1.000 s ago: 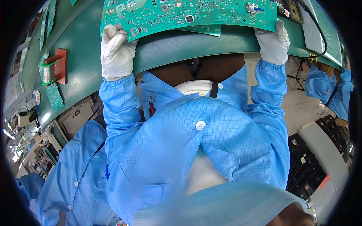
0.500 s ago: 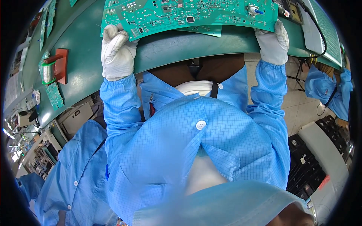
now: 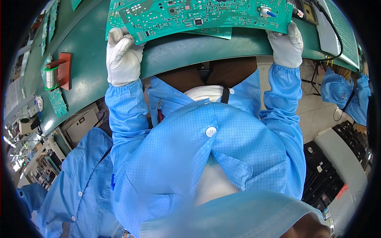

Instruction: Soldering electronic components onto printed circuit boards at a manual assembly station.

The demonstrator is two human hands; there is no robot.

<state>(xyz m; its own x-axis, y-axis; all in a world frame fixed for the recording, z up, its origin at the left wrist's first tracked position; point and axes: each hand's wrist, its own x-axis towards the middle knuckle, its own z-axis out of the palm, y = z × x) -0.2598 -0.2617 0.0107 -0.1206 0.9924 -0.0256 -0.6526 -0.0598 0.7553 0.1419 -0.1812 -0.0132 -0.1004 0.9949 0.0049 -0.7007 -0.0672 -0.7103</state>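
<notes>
A long green circuit board point(image 3: 222, 18) spans the top of the view, its small parts facing me and a white part with a blue shaft point(image 3: 267, 12) near its right end. My left hand point(image 3: 124, 57), in a white glove, is closed on the board's left end. At the other end my right hand point(image 3: 286, 47), gloved too, pinches the lower right corner between thumb and fingers. Behind this board, lower edges of further green board point(image 3: 220, 32) show on the table. The far edge of the held board is cut off by the frame.
The green table point(image 3: 206, 45) curves across in front of me. On its left stand a reddish-brown holder point(image 3: 65, 71) with a solder wire spool point(image 3: 50, 78) and a small green board point(image 3: 57, 101). A white panel with a cable point(image 3: 331, 43) lies right. People in blue coats point(image 3: 79, 186) are nearby.
The board and both hands have shifted very slightly, with the grip at each end kept. Otherwise the scene looks the same.
</notes>
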